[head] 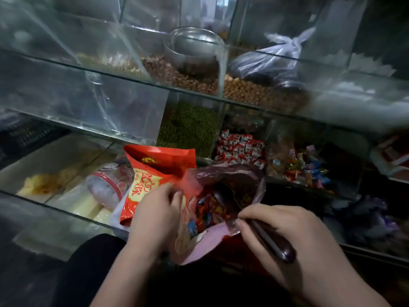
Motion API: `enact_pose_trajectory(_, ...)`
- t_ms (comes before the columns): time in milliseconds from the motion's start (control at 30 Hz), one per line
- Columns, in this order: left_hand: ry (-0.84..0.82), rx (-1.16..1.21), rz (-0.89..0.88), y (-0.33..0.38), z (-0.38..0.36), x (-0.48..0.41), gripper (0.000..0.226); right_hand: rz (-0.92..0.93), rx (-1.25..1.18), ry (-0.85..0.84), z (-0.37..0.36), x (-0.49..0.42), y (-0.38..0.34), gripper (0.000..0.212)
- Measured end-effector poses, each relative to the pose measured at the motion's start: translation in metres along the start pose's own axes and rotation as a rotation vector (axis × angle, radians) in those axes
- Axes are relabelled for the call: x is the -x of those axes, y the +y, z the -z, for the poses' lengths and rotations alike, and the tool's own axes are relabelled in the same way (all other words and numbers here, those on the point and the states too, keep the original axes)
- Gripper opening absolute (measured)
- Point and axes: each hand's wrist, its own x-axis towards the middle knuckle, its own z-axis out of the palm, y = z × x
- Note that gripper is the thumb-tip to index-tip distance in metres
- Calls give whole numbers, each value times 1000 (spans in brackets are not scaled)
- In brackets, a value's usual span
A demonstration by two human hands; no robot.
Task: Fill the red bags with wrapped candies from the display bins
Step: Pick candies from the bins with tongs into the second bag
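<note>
Red bag [221, 218] roughly half full of wrapped candies [208, 214]. Left hand [155, 213] pinches rim, right hand [274, 227] closed around spoon [263, 233]. Second bag [152, 173] looks unfilled, can't tell.

The display bins [137, 89] are walled in clear glass, smooth and streaked with reflections. The red bag [155, 173] standing behind is made of glossy printed film, creased at its rim. The open bag [199, 244] held at the front is formed of thin shiny plastic with a pale matt-looking inner face. The wrapped candies [240, 149] are covered in crinkled, glossy foil-like wrappers. A spoon [225, 193] of smooth dark metal is seen inside the open bag. A knotted bag [272, 60] of thin translucent plastic is seen above, and a clear plastic tub [106, 185] with a red band at the left.
</note>
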Motion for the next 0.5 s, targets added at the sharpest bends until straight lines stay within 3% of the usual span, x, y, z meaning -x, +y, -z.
enact_pose_trajectory(33, 19, 56, -22, 3, -2, -2, 18, -14, 86, -22, -3, -5, 1, 17)
enact_pose_trajectory(167, 76, 137, -60, 7, -8, -9, 24, -22, 130, 191, -9, -5, 12, 18)
enact_pose_trajectory(500, 99, 174, -84, 15, -15, -11, 21, -132, -54, 346, -32, -27, 25, 20)
